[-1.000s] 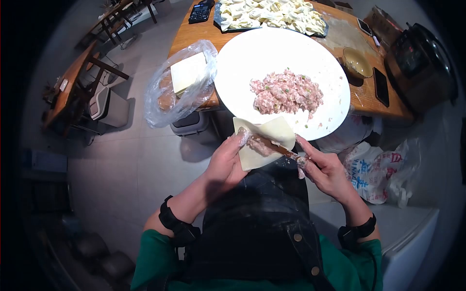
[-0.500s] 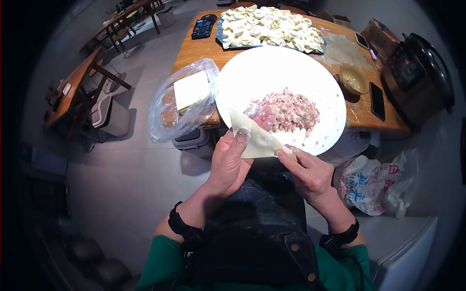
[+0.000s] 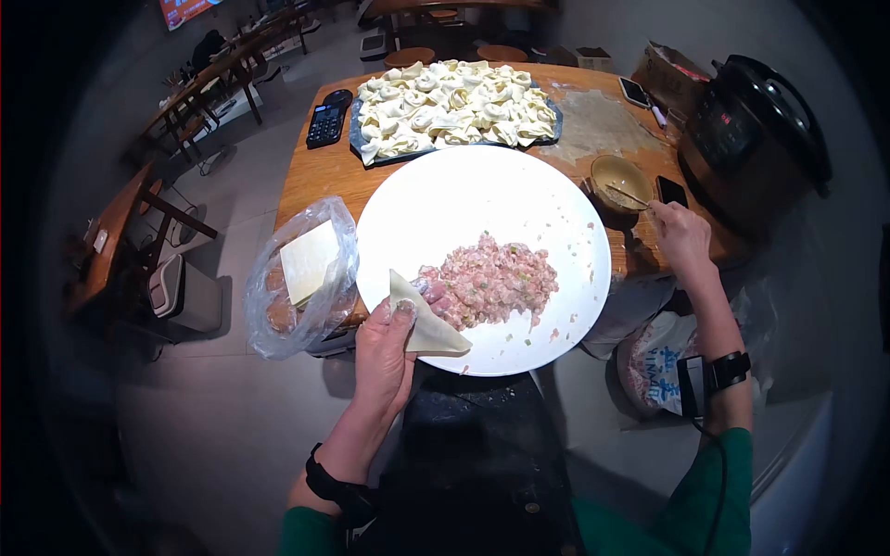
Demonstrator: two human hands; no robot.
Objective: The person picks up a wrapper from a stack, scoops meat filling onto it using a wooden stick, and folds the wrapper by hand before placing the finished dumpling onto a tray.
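The left hand (image 3: 382,357) pinches the wrapper (image 3: 426,332), its long edge slanting far-left to near-right, over the plate's (image 3: 464,190) near-left rim, the right hand (image 3: 684,236) gripping a stick (image 3: 632,195) in the bowl (image 3: 612,174) toward the table's (image 3: 315,185) right, above grey floor (image 3: 246,246).

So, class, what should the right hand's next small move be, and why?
The right hand should probably lift the stick from the bowl toward the wrapper: the stick's tip is inside the bowl, and the left hand holds the wrapper, folded, over the plate's near edge.
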